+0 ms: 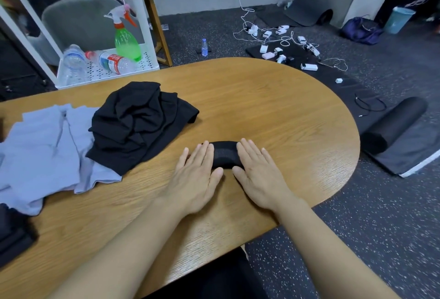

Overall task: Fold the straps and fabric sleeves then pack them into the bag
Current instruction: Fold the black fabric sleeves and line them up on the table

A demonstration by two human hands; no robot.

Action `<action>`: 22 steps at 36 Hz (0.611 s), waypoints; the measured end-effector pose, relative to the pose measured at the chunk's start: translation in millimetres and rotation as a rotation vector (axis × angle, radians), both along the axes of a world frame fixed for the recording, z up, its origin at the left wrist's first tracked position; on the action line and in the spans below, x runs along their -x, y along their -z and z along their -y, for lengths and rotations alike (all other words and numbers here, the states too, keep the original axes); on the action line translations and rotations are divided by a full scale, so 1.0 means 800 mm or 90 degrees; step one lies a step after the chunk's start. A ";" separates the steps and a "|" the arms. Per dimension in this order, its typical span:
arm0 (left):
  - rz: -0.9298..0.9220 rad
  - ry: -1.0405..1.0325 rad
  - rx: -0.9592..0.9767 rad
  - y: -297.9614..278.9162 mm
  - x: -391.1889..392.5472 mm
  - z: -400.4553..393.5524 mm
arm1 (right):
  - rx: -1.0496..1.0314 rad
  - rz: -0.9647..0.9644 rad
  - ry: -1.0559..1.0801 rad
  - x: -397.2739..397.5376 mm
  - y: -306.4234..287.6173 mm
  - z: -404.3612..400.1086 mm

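A folded black fabric sleeve (225, 154) lies on the wooden table (285, 113) just in front of me. My left hand (198, 174) presses flat on its left end with straight fingers. My right hand (258, 171) presses flat on its right end the same way. Only the middle of the sleeve shows between my hands. A crumpled black fabric pile (138, 122) sits to the left. Pale lavender fabric pieces (45, 151) are spread beyond it at the table's left side.
A dark item (12, 234) lies at the table's near left edge. A white shelf (104, 70) behind holds water bottles and a green spray bottle (125, 39). Chargers and cables (283, 43) and a rolled black mat (392, 124) lie on the floor to the right.
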State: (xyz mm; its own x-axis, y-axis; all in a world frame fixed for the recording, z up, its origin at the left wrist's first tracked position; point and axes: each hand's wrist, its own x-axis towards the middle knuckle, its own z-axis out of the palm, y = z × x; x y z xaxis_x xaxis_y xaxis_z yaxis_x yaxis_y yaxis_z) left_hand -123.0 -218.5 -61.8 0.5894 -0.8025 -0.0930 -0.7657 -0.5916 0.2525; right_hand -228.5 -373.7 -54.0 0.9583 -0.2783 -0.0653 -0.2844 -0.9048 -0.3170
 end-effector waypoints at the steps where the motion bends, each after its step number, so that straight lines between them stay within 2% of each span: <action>1: -0.016 -0.006 0.007 -0.004 -0.001 -0.001 | -0.034 0.027 0.008 0.002 -0.003 0.000; 3: -0.015 -0.027 0.047 -0.012 0.001 -0.007 | -0.058 0.107 0.019 0.011 -0.008 0.000; 5: 0.044 -0.036 0.123 -0.019 0.008 -0.013 | -0.031 0.172 0.014 0.022 -0.009 -0.001; 7: 0.093 -0.028 0.179 -0.027 0.021 -0.014 | 0.015 0.181 -0.010 0.029 -0.006 0.000; 14: 0.095 -0.035 0.079 -0.023 0.033 0.012 | 0.143 0.138 -0.031 0.030 0.004 0.014; 22: 0.064 -0.001 0.001 -0.030 -0.028 0.078 | 0.198 0.140 0.080 -0.009 0.016 0.043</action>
